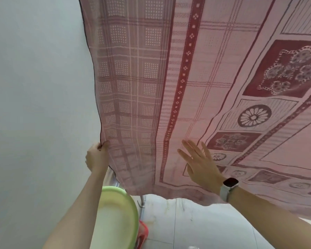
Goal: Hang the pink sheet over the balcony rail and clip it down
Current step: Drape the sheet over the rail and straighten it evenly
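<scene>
The pink sheet (196,78), printed with maroon checks, stripes and flower panels, hangs spread wide in front of me and fills most of the view. My left hand (97,156) pinches its dark-hemmed left edge low down. My right hand (199,163), with a black watch on a white strap at the wrist, lies flat with fingers apart against the lower part of the cloth. The sheet hides the rail it hangs from. No clips are visible.
A pale plain wall (36,105) runs along the left. Below the sheet stands a light green plastic basin (118,218), with something red (143,232) beside it and a thin metal post (142,203). White floor tiles (196,227) lie underneath.
</scene>
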A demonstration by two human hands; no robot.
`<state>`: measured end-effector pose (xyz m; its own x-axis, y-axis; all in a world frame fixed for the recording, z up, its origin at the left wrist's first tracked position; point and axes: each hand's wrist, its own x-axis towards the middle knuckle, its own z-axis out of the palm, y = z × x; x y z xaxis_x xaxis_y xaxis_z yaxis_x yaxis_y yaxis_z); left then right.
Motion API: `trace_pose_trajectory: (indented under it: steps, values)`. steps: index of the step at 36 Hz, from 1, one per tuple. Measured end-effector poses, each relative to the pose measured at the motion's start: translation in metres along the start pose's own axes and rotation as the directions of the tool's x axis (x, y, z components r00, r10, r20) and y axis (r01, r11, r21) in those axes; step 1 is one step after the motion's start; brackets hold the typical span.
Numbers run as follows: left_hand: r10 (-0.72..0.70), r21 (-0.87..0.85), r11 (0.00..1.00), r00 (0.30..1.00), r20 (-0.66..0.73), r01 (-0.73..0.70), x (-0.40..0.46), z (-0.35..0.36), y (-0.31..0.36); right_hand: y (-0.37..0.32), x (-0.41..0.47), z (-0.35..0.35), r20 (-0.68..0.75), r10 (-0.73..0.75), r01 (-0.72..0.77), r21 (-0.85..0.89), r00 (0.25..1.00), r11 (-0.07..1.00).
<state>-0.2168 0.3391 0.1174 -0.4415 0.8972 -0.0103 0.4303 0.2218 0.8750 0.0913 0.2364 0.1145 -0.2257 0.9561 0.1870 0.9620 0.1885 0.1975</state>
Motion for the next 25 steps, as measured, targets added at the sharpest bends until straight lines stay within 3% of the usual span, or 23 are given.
trace_pose_trajectory:
  steps: [4, 6, 8, 11, 14, 16, 18, 21, 23, 25]
  values:
    - [-0.009, 0.055, 0.998, 0.995, -0.099, 0.015, -0.004, 0.012, 0.010, 0.002, -0.011, 0.004, -0.040, 0.043, -0.041, 0.069, 0.998, 0.997]
    - [-0.005, 0.039, 0.999, 0.988, -0.157, 0.012, -0.019, 0.024, 0.017, 0.007, -0.015, -0.006, -0.165, 0.055, -0.029, 0.156, 0.985, 0.987]
    - [0.151, 0.067, 0.988, 0.957, -0.249, -0.139, -0.040, 0.035, 0.030, 0.020, -0.011, -0.027, -0.338, 0.087, -0.011, 0.220, 0.937, 0.975]
    - [0.490, 0.152, 0.872, 0.814, -0.313, -0.466, -0.069, 0.050, 0.064, 0.050, -0.001, -0.072, -0.559, 0.148, -0.037, 0.205, 0.816, 0.978]
    - [0.792, 0.254, 0.611, 0.580, -0.194, -0.750, -0.093, 0.062, 0.111, 0.083, 0.005, -0.111, -0.697, 0.216, -0.140, 0.165, 0.683, 0.976]
    - [0.896, 0.253, 0.443, 0.430, -0.107, -0.860, -0.109, 0.074, 0.143, 0.103, 0.005, -0.124, -0.735, 0.266, -0.235, 0.149, 0.623, 0.961]
    - [0.942, 0.255, 0.331, 0.336, -0.028, -0.908, -0.121, 0.091, 0.169, 0.121, 0.002, -0.120, -0.694, 0.341, -0.327, 0.158, 0.634, 0.932]
    - [0.925, 0.290, 0.284, 0.341, 0.168, -0.914, -0.135, 0.120, 0.187, 0.140, -0.019, -0.088, -0.440, 0.425, -0.374, 0.201, 0.791, 0.905]
    - [0.867, 0.298, 0.263, 0.360, 0.344, -0.918, -0.148, 0.142, 0.181, 0.148, -0.042, -0.065, -0.209, 0.394, -0.344, 0.239, 0.895, 0.908]
    - [0.809, 0.266, 0.247, 0.350, 0.473, -0.932, -0.166, 0.159, 0.176, 0.162, -0.064, -0.056, -0.079, 0.371, -0.337, 0.277, 0.925, 0.900]
